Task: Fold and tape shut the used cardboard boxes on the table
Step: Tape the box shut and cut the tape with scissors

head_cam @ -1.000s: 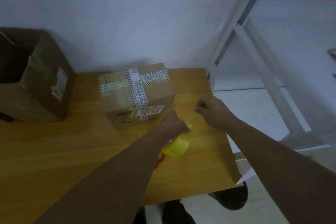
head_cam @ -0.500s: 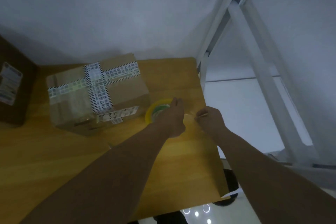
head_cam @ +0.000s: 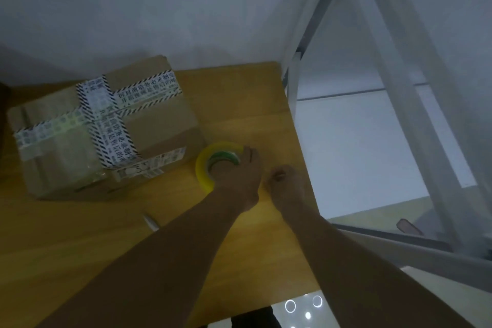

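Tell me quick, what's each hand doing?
Left hand: grips the yellow tape roll.
Right hand: fingers curled; whether they pinch anything cannot be told.

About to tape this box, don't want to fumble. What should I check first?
1. Tape roll gripped: ok, left hand holds it on the table.
2. Tape end pulled free: cannot tell; right hand is curled, no strip visible.
3. Box flaps closed: ok, top lies flat under printed tape.
4. Box within reach: ok, just left of roll.
5. Cutter ready: cannot tell; small white object is unclear.
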